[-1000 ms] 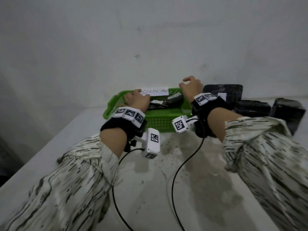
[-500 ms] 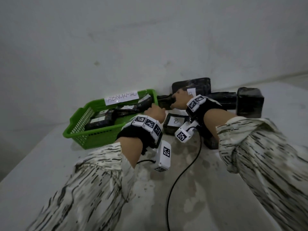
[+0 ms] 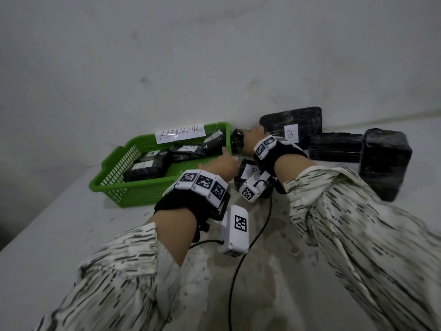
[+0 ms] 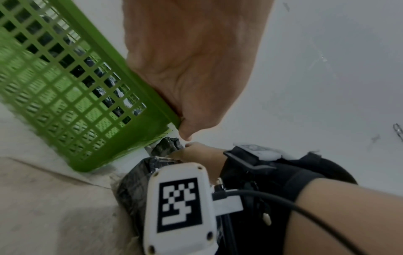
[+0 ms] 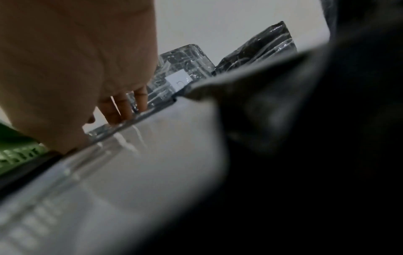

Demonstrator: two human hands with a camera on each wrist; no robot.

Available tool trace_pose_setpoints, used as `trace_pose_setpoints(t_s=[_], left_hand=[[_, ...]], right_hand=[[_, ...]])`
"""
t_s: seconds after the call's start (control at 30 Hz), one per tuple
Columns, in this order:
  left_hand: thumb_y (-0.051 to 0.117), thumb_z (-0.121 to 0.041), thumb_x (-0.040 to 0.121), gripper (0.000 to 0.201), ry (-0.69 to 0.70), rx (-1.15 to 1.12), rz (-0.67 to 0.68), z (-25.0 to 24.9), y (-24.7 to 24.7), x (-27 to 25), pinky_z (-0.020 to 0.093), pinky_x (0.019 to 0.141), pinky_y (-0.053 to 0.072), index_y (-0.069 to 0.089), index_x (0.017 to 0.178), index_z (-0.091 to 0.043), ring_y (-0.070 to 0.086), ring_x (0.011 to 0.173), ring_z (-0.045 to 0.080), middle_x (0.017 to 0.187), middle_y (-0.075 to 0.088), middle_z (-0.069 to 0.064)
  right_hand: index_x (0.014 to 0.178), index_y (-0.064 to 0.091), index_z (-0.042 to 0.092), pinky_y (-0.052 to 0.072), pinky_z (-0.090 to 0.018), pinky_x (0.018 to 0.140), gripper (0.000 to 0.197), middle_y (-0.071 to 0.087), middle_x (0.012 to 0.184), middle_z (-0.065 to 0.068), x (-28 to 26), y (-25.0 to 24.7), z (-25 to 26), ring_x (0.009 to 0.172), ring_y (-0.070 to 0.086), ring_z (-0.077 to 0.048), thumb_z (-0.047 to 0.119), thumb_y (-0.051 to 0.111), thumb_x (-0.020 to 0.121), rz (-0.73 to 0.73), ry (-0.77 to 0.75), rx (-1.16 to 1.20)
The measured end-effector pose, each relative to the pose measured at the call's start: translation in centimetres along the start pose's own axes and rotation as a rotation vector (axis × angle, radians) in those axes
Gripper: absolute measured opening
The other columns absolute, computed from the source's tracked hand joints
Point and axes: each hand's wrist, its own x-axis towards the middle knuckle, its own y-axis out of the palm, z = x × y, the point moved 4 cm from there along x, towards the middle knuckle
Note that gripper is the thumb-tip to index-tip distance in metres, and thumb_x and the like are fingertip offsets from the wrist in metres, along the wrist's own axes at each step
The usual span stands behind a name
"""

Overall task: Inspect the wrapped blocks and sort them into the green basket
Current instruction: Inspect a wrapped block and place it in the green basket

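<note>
The green basket (image 3: 143, 194) labelled ABNORMAL holds several black film-wrapped blocks (image 3: 143, 170). My left hand (image 3: 222, 163) lies flat against the basket's right rim (image 4: 104, 52), palm (image 4: 191, 60) open, fingers out of the wrist view. Just right of the basket, my right hand (image 3: 249, 137) grips a small black wrapped block (image 3: 237, 139). Its fingers (image 5: 123, 107) curl over the far edge, and the thumb (image 4: 194, 150) presses the near side of that block (image 4: 167, 146). Under my right wrist lies another wrapped block (image 3: 248, 172) with a white paper label.
Against the wall at the right stand three larger black wrapped blocks: one with a B label (image 3: 291, 125), a flat one (image 3: 334, 146) and a tall one (image 3: 384, 163). A black cable (image 3: 238, 271) trails over the stained white table (image 3: 59, 235).
Both hands left the basket's top and moved right. My right hand took hold of the small block beside the basket, and my left hand settled against the right rim. The head view also shifted right.
</note>
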Motion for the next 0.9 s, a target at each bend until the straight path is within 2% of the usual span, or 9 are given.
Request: trace_pose_setpoints(t_s=[0.13, 0.27, 0.33, 0.37, 0.47, 0.53, 0.63, 0.73, 0.9], left_hand=[[0.028, -0.033, 0.101, 0.063, -0.049, -0.052, 0.016, 0.3, -0.1, 0.3, 0.049, 0.117, 0.018, -0.005, 0.151, -0.014, 0.028, 0.140, 0.035, 0.154, 0.023, 0.018], [0.030, -0.034, 0.101, 0.068, -0.009, -0.030, 0.032, 0.1, -0.2, -0.1, 0.050, 0.117, 0.018, -0.010, 0.150, -0.010, 0.026, 0.141, 0.034, 0.155, 0.023, 0.017], [0.030, -0.034, 0.101, 0.067, 0.002, -0.028, 0.034, 0.0, -0.3, -0.2, 0.050, 0.117, 0.018, -0.009, 0.150, -0.009, 0.027, 0.141, 0.034, 0.155, 0.023, 0.018], [0.030, -0.033, 0.101, 0.067, 0.005, -0.030, 0.033, -0.1, -0.3, -0.3, 0.050, 0.117, 0.018, -0.009, 0.150, -0.008, 0.026, 0.141, 0.034, 0.155, 0.023, 0.018], [0.031, -0.032, 0.101, 0.068, 0.025, -0.034, 0.027, -0.5, -0.6, -0.6, 0.049, 0.117, 0.019, -0.009, 0.150, -0.006, 0.027, 0.141, 0.033, 0.154, 0.023, 0.019], [0.031, -0.030, 0.102, 0.067, 0.036, -0.012, 0.021, -0.7, -0.7, -1.0, 0.046, 0.115, 0.023, -0.008, 0.149, -0.004, 0.030, 0.140, 0.033, 0.153, 0.025, 0.020], [0.030, -0.033, 0.102, 0.065, 0.048, 0.023, -0.032, -0.7, -0.7, -1.2, 0.046, 0.114, 0.025, -0.002, 0.150, -0.002, 0.029, 0.139, 0.035, 0.154, 0.022, 0.021], [0.033, -0.036, 0.101, 0.064, 0.070, 0.031, -0.107, -0.7, -1.1, -2.0, 0.045, 0.116, 0.021, 0.009, 0.151, -0.005, 0.022, 0.141, 0.036, 0.155, 0.016, 0.020], [0.038, -0.046, 0.097, 0.064, 0.148, -0.182, -0.142, -0.4, -2.1, -2.9, 0.047, 0.115, 0.018, 0.014, 0.151, -0.021, 0.016, 0.142, 0.038, 0.155, 0.009, 0.019]], right_hand=[[0.125, 0.047, 0.006, 0.035, -0.041, 0.101, 0.036, 0.052, 0.128, -0.018, -0.5, 0.1, 0.4, 0.121, 0.043, -0.033, 0.027, 0.043, 0.095, -0.086, 0.002, -0.088], [0.111, 0.052, 0.004, 0.041, -0.040, 0.088, 0.036, 0.049, 0.120, -0.021, -1.4, -0.4, 1.0, 0.111, 0.047, -0.034, 0.020, 0.060, 0.079, -0.193, -0.039, -0.156], [0.089, 0.061, 0.003, 0.049, -0.035, 0.071, 0.036, 0.061, 0.095, -0.018, -1.8, -0.8, 1.0, 0.088, 0.061, -0.032, 0.020, 0.076, 0.060, -0.151, -0.004, -0.127], [0.086, 0.062, 0.001, 0.050, -0.037, 0.068, 0.035, 0.062, 0.087, -0.019, -1.8, -0.9, 0.9, 0.081, 0.064, -0.033, 0.016, 0.078, 0.058, -0.182, -0.026, -0.091], [0.121, 0.044, -0.001, 0.043, -0.043, 0.089, 0.051, 0.056, 0.118, -0.020, -2.3, -1.9, 0.8, 0.111, 0.054, -0.037, 0.017, 0.067, 0.080, -0.098, -0.002, -0.031], [0.130, 0.036, 0.001, 0.040, -0.043, 0.096, 0.063, 0.050, 0.128, -0.019, -2.7, -2.8, -0.4, 0.120, 0.047, -0.036, 0.025, 0.069, 0.081, -0.108, 0.074, 0.011], [0.129, 0.045, 0.002, 0.041, -0.042, 0.098, 0.059, 0.041, 0.134, -0.018, -3.7, -4.1, -1.5, 0.120, 0.046, -0.037, 0.031, 0.067, 0.083, -0.075, 0.121, 0.046], [0.124, 0.054, 0.003, 0.046, -0.040, 0.096, 0.055, 0.037, 0.134, -0.021, -5.3, -4.8, -2.5, 0.110, 0.053, -0.040, 0.034, 0.067, 0.081, 0.010, 0.151, 0.232], [0.116, 0.058, -0.001, 0.051, -0.038, 0.089, 0.045, 0.063, 0.115, -0.019, -8.8, -6.8, -2.8, 0.106, 0.060, -0.033, 0.015, 0.073, 0.077, -0.045, 0.085, 0.706]])
